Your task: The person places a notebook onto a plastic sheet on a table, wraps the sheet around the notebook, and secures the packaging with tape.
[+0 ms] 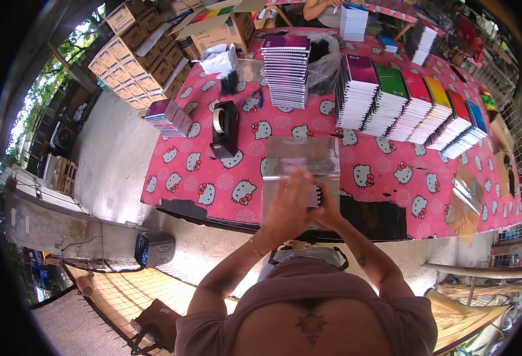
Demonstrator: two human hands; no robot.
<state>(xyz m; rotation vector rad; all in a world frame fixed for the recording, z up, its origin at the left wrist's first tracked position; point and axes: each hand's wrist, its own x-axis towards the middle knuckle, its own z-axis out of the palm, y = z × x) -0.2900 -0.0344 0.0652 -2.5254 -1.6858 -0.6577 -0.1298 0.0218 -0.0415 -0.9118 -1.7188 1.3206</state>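
At the table's near edge, my left hand (290, 204) lies over a spiral notebook (316, 198), its fingers stretched out and blurred by motion. My right hand (329, 212) curls around the notebook's right side. Most of the notebook is hidden under my hands, so I cannot tell whether there is more than one. Clear plastic (302, 148), shiny and flat, spreads on the table just beyond my fingers and around the notebook. To the left stands a black tape dispenser (227, 130) with a roll of tape.
A tall stack of purple spiral notebooks (286, 71) stands ahead. Coloured notebook stacks (391, 98) line the right; a smaller stack (169, 117) sits left. Cardboard boxes (136, 65) are piled at the far left. Another person (326, 13) is across the table (255, 178).
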